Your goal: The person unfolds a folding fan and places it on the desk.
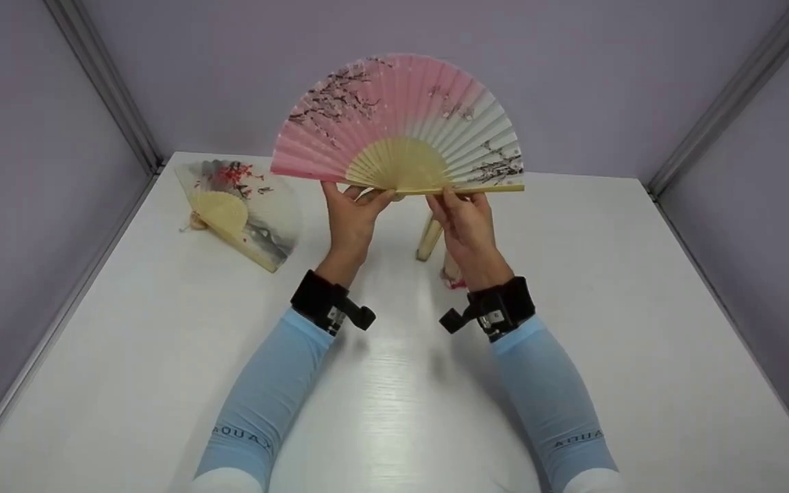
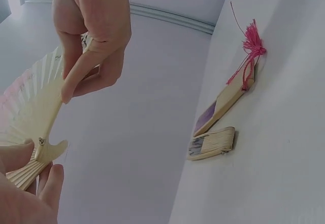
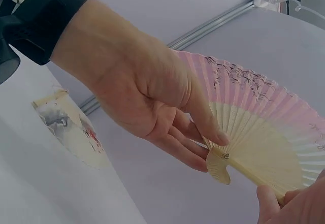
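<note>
Above the worktop (image 1: pixel 161 383), both hands, left hand (image 1: pixel 352 218) and right hand (image 1: pixel 464 226), pinch the pink fan's (image 1: pixel 401 116) outer ribs, probably to keep it spread.

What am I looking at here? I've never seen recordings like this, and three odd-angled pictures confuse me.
No machine here: a person wears three cameras. The head view looks down at both arms; the other two sit on the wrist straps and look along each hand. The left hand and right hand pinch an open pink fan by its wooden ribs, above a white table. On the table lie a half-open painted fan at the left and, behind the hands, two folded fans: one with a pink tassel, one plain.
</note>
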